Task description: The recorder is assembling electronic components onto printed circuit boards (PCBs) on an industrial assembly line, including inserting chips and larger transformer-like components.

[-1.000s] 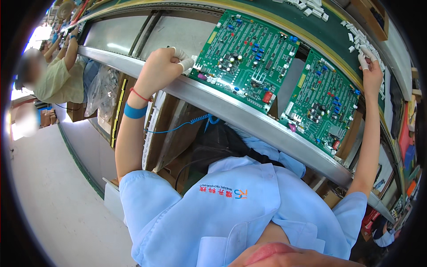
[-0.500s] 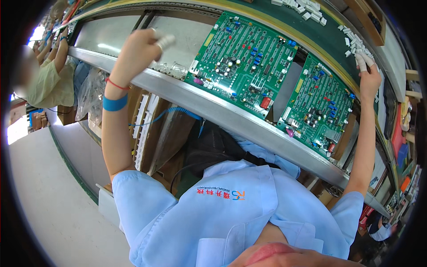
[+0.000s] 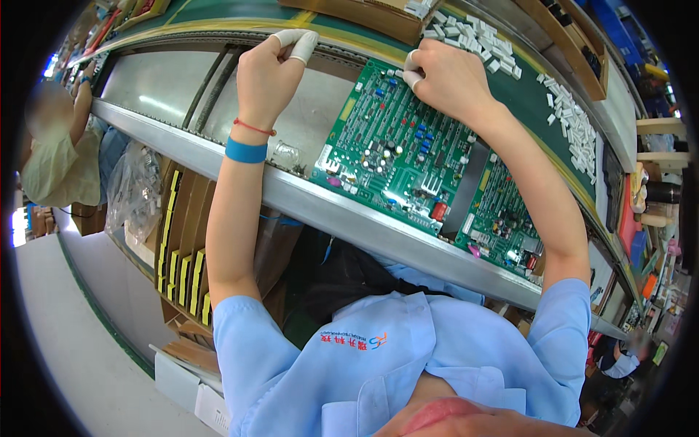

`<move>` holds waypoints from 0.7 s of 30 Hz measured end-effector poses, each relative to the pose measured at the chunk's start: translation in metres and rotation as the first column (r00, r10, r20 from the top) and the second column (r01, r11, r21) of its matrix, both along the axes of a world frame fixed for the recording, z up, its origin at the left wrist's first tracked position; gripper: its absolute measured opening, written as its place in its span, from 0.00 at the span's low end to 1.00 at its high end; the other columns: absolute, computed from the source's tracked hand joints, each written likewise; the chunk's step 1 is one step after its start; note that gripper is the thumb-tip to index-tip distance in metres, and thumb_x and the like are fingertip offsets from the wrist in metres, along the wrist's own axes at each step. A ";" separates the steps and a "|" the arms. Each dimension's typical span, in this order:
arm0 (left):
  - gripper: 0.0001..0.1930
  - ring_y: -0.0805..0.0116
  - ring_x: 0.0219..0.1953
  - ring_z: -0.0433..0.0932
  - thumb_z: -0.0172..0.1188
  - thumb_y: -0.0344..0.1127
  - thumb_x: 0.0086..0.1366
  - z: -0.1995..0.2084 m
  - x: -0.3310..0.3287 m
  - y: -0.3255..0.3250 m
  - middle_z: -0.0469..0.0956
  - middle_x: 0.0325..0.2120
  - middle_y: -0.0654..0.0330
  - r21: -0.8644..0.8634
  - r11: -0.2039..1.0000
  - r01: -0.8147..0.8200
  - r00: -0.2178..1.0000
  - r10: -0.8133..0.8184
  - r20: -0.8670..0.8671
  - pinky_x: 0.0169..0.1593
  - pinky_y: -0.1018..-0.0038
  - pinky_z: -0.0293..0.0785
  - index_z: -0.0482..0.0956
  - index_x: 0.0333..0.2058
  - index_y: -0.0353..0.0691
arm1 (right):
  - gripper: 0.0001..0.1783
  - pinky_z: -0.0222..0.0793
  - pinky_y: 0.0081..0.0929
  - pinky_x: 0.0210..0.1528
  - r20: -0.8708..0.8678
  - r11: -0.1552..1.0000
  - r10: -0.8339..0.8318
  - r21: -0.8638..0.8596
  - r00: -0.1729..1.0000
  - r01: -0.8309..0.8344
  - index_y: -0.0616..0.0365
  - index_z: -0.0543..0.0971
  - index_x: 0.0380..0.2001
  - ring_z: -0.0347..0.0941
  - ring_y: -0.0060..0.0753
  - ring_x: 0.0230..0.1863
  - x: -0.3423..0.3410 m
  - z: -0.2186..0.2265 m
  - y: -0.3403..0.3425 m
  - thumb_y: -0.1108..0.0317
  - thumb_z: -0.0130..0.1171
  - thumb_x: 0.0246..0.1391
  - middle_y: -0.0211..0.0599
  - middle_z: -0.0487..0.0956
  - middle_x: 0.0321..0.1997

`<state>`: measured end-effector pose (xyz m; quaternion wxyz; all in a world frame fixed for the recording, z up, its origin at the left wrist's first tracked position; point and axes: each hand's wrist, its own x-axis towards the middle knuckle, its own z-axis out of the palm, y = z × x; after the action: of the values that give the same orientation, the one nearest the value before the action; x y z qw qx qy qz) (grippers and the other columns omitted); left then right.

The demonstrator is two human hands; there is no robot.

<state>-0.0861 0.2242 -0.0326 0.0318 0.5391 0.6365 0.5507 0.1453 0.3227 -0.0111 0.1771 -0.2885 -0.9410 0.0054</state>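
my right hand (image 3: 453, 79) is curling over the left green board's (image 3: 389, 149) far edge; my left hand (image 3: 268, 79) is hovering apart, off that board's far left corner. whether either is clamping anything, i can't tell. white parts (image 3: 480, 40) are lying beyond the board. i'm seemingly fitting or checking something there, calling for careful alignment.

Red characters (image 3: 346, 343) and an orange-and-blue emblem (image 3: 378, 340) appear upside down across a light-blue work shirt (image 3: 477, 339); markings on the green circuit board (image 3: 403, 156) seem too small to read.
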 end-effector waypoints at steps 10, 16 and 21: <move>0.11 0.77 0.18 0.72 0.65 0.37 0.60 0.005 -0.001 -0.007 0.78 0.17 0.60 -0.021 0.999 0.050 0.997 -0.051 -0.061 0.26 0.80 0.68 0.84 0.36 0.36 | 0.06 0.75 0.38 0.31 0.101 0.992 0.016 0.126 0.995 -0.029 0.58 0.81 0.20 0.79 0.44 0.31 -0.011 0.002 -0.013 0.69 0.58 0.40 0.40 0.78 0.28; 0.11 0.81 0.26 0.75 0.64 0.35 0.61 0.009 0.000 -0.005 0.82 0.24 0.58 -0.081 0.997 0.006 0.992 -0.016 -0.122 0.32 0.80 0.72 0.83 0.39 0.36 | 0.04 0.76 0.35 0.29 0.153 0.984 0.004 0.176 0.988 -0.031 0.54 0.80 0.21 0.79 0.39 0.32 -0.010 -0.003 -0.019 0.69 0.60 0.37 0.37 0.76 0.28; 0.13 0.81 0.23 0.66 0.60 0.36 0.64 -0.012 -0.020 0.001 0.77 0.23 0.66 -0.260 0.965 -0.037 0.991 0.002 -0.134 0.27 0.80 0.63 0.83 0.44 0.36 | 0.06 0.75 0.39 0.27 0.043 0.998 -0.006 0.063 0.999 0.003 0.54 0.80 0.20 0.80 0.42 0.30 0.025 0.003 -0.017 0.65 0.59 0.40 0.40 0.79 0.27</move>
<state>-0.1061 0.2250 -0.0448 0.0548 0.5592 0.7097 0.4250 0.1705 0.3054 -0.0076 0.1660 -0.2849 -0.9436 -0.0310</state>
